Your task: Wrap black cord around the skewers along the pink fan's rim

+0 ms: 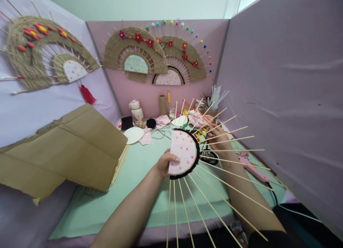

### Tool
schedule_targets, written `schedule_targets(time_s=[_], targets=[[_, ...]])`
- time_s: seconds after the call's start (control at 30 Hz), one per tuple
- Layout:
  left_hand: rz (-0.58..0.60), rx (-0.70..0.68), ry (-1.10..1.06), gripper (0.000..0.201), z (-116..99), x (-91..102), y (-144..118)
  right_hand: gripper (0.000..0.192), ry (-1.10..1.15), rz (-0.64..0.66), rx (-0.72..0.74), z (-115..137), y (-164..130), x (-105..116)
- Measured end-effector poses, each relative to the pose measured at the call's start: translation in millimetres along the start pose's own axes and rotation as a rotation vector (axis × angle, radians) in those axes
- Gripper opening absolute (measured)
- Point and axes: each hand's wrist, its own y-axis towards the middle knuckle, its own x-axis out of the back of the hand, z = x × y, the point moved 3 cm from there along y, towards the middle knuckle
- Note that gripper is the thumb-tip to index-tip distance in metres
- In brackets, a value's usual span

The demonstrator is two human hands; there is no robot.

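Note:
My left hand [165, 163] grips the straight edge of a half-round fan piece [183, 150], its thumb lying on the pink dotted cloth. Black yarn [197, 156] lines the curved edge, and thin wooden sticks [232, 150] spread out from there. Beyond the upper right sticks, my right hand [219, 136] has its fingers pinched together around black yarn, partly hidden by the sticks. A loose coil of black yarn [209, 158] shows just below that hand.
Brown cardboard [66, 151] leans at left beside a white oval [134, 135]. A black yarn ball [151, 123], a bottle [136, 111] and pink cloth [197, 118] stand or lie at the back. A pink glue gun [253, 168] lies at right. Finished fans [135, 50] hang on the walls.

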Motion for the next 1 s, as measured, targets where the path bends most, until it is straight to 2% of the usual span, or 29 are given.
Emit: schedule_targets(time_s=[0.2,0.37,0.77,1.0], targets=[[0.052,-0.002,-0.084,0.075,-5.1,-8.4,-2.3,0.015,-0.022,-0.001,-0.039,0.9,-0.7,-0.9],[0.051,-0.015,-0.115,0.075,-6.2,-5.1,-3.1,0.018,-0.01,-0.021,-0.036,2.4,0.0,3.1],[-0.124,-0.096,-0.19,0.071,-26.8,13.1,0.5,0.026,0.085,0.008,-0.018,16.9,-1.9,1.5],[-0.183,-0.12,-0.176,0.072,-39.9,23.5,-2.0,0.024,0.121,0.026,0.086,24.8,-4.6,3.3]])
